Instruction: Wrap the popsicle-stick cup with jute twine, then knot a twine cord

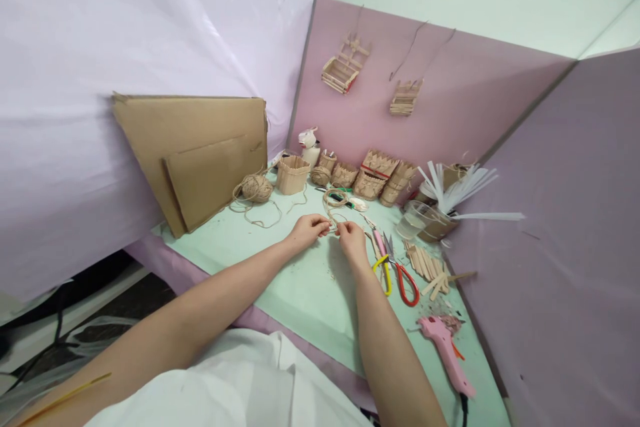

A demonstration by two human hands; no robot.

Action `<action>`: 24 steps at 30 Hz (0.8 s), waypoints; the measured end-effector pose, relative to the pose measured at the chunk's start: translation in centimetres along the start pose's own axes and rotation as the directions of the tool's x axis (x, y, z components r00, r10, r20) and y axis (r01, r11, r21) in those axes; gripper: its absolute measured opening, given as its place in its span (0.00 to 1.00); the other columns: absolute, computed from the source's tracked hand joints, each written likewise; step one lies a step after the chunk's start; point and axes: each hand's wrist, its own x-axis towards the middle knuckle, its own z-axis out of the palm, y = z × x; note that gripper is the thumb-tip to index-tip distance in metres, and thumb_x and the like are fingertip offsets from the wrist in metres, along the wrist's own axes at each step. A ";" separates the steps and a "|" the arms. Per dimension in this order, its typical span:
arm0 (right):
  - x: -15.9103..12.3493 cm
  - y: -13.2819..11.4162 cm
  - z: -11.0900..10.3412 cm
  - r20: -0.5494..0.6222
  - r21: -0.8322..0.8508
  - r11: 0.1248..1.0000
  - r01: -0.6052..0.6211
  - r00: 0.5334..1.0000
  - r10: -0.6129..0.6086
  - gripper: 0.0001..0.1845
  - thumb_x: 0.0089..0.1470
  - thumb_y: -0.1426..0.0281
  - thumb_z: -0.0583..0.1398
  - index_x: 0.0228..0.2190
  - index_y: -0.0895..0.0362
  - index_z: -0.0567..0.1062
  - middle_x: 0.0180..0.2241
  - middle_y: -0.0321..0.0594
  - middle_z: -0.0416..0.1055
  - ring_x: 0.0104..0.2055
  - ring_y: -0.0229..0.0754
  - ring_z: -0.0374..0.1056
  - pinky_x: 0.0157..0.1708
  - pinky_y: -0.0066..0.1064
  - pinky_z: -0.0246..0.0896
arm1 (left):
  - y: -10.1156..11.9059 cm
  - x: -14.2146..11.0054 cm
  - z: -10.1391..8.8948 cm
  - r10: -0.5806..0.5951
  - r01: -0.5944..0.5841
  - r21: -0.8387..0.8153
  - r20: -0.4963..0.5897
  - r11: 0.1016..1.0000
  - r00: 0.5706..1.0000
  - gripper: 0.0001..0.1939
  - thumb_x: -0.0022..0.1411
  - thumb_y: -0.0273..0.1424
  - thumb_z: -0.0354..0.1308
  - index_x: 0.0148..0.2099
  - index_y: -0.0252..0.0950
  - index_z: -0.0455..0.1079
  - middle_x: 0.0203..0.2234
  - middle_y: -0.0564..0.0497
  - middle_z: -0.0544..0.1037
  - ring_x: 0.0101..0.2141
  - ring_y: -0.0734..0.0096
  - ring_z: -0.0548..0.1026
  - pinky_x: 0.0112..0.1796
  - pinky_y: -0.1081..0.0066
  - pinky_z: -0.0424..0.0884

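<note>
My left hand point(309, 229) and my right hand point(351, 240) meet over the pale green table point(300, 287), fingers pinched together. Between them they grip a length of jute twine point(334, 210) that loops back toward the far side of the table. Both hands are closed on the twine; the exact spot they pinch is too small to make out.
A twine ball point(256, 187) and a stick basket point(293, 174) stand at the back, with more woven baskets point(379, 176) along the pink wall. Scissors point(400, 273), loose craft sticks point(429, 267), a pink glue gun point(447, 347), a clear cup point(415, 219) lie right. Cardboard sheets point(200, 160) lean left.
</note>
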 end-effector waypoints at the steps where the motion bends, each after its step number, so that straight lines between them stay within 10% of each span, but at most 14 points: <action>1: -0.1 -0.2 0.0 -0.024 -0.048 0.994 0.093 0.995 -0.095 0.10 0.49 0.65 0.54 0.24 0.57 0.69 0.24 0.39 0.70 0.26 0.39 0.63 0.28 0.30 0.57 | -0.1 0.1 -0.1 -0.006 0.006 -0.005 -0.010 1.000 1.000 0.09 0.51 0.33 0.57 0.31 0.31 0.71 0.21 0.52 0.73 0.23 0.77 0.68 0.26 0.75 0.65; 8: -1.7 -2.2 0.0 0.077 -0.137 0.846 0.515 0.857 -0.509 0.10 0.51 0.73 0.52 0.35 0.55 0.71 0.39 0.43 0.63 0.38 0.41 0.62 0.37 0.31 0.59 | -0.4 0.2 -0.2 -0.033 0.033 0.009 -0.033 0.999 0.999 0.09 0.52 0.30 0.54 0.32 0.30 0.71 0.22 0.51 0.74 0.24 0.76 0.70 0.29 0.74 0.66; 24: -1.3 -1.4 0.5 0.070 -0.246 0.827 0.505 0.860 -0.505 0.07 0.54 0.74 0.50 0.29 0.56 0.68 0.33 0.42 0.64 0.39 0.43 0.59 0.40 0.35 0.54 | 0.0 -0.3 -0.1 -0.031 0.032 0.169 -0.012 0.985 0.999 0.10 0.53 0.30 0.52 0.32 0.29 0.72 0.19 0.53 0.71 0.22 0.76 0.67 0.27 0.75 0.63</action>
